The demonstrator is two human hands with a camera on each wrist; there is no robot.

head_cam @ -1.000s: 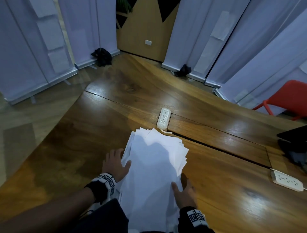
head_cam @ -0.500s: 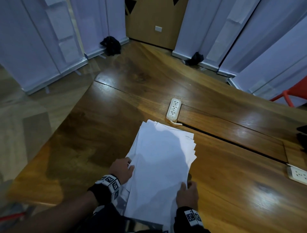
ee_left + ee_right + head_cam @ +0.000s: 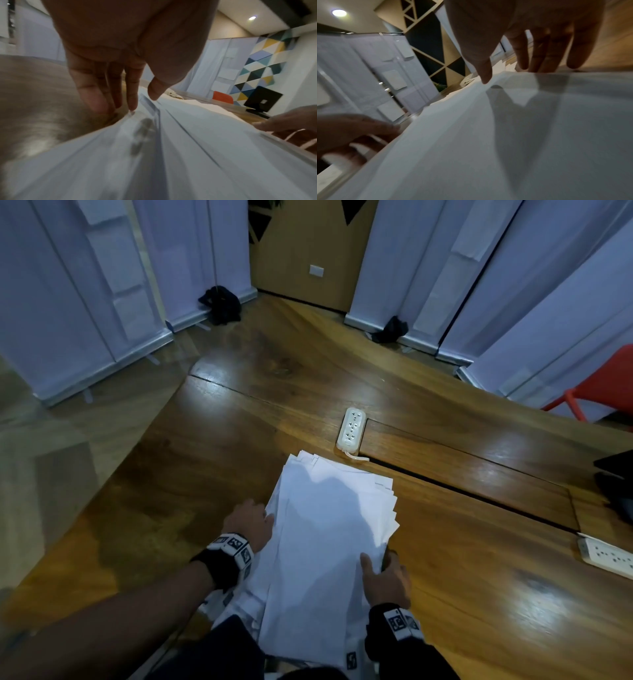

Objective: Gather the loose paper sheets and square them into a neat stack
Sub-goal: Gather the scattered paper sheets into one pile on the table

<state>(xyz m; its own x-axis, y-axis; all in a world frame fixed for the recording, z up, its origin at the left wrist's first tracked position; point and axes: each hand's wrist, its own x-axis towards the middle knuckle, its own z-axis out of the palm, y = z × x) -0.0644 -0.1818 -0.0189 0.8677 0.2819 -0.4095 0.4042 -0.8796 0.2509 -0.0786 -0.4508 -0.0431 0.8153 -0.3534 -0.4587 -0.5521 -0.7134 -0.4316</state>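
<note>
A thick stack of white paper sheets (image 3: 329, 535) lies on the wooden table (image 3: 191, 481), its near end reaching past the table's front edge toward my lap. The far corners are still fanned out and uneven. My left hand (image 3: 251, 522) holds the stack's left edge, with straight fingers (image 3: 101, 100) down beside the edge and the thumb on top. My right hand (image 3: 383, 575) pinches the right edge, thumb on top and fingers (image 3: 539, 59) behind the sheets (image 3: 488, 135). The paper (image 3: 197, 148) fills both wrist views.
A white power strip (image 3: 351, 428) lies just beyond the stack's far end. A second power strip (image 3: 606, 556) and a dark object (image 3: 616, 484) sit at the table's right side. A red chair (image 3: 603, 385) and white partition screens (image 3: 68, 302) stand around the table.
My left hand has gone from lying flat beside the stack to holding its left edge. The fanned sheets have drawn closer together. My right hand has stayed at the right edge.
</note>
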